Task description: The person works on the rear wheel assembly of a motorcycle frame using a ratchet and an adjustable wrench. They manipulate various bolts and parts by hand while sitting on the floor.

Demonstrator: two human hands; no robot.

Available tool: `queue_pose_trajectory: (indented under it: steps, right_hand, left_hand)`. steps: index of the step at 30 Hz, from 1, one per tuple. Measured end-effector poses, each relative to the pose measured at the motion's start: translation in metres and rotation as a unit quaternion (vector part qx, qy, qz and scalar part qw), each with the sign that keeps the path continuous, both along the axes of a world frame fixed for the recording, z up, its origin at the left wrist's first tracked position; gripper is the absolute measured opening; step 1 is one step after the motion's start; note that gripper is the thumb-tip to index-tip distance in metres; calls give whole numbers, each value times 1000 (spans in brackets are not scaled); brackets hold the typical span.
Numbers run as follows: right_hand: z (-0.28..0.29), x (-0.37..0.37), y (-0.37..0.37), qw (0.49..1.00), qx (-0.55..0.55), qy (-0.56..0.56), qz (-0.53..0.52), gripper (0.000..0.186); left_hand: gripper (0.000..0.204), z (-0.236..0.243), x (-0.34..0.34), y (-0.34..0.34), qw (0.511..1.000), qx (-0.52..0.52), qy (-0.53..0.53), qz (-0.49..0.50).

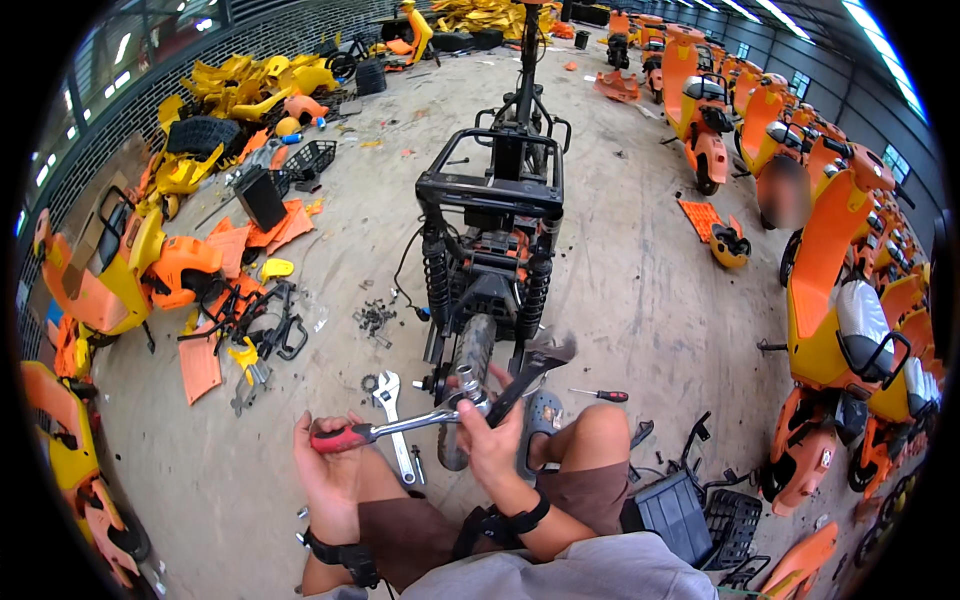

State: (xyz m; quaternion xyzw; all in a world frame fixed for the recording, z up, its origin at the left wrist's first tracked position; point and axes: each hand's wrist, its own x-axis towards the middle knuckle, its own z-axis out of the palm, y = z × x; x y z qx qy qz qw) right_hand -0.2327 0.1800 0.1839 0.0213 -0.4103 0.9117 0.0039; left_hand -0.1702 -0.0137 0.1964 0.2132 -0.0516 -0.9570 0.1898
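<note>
My left hand (pixel 333 465) has its fingers around the red handle of a ratchet wrench (pixel 410 423), which lies level in front of me. My right hand (pixel 493 440) grips the head end of that ratchet, where a shiny socket (pixel 468 383) points up. Also in my right hand is a black adjustable wrench (pixel 535 365), its jaw slanting up and away to the right. Just beyond my hands stands the rear wheel (pixel 475 350) of a stripped scooter frame (pixel 490 190). Part of the wheel is hidden behind my right hand and the tools.
A silver adjustable wrench (pixel 398 430) lies on the floor by my left hand, a screwdriver (pixel 600 395) to the right. Small hardware (pixel 375 318) is scattered left of the wheel. A black box (pixel 670 515) sits near my right knee. Orange scooters (pixel 830 270) line the right; yellow panels (pixel 250 85) pile up far left.
</note>
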Motion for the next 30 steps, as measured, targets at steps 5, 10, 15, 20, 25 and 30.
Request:
queue_pose_trajectory:
  steps: [5,10,15,20,25,30]
  right_hand:
    - [6,1,29,997,-3,-70,-35,44]
    - [6,1,45,990,95,-103,15,39]
    - [-21,-4,44,934,357,18,23,35]
    - [7,-4,46,824,499,220,-155,29]
    - [-13,34,36,833,546,93,-10,23]
    - [-41,38,6,809,558,184,-16,17]
  left_hand:
    - [36,39,36,32,944,-281,101,-140]
    - [62,41,59,14,694,-532,6,-485]
    - [45,-17,60,51,572,-543,-42,-613]
    - [40,-54,35,82,756,-441,-60,-479]
    - [45,-66,3,75,777,-443,-84,-439]
    - [44,-54,-9,68,740,-494,-114,-442]
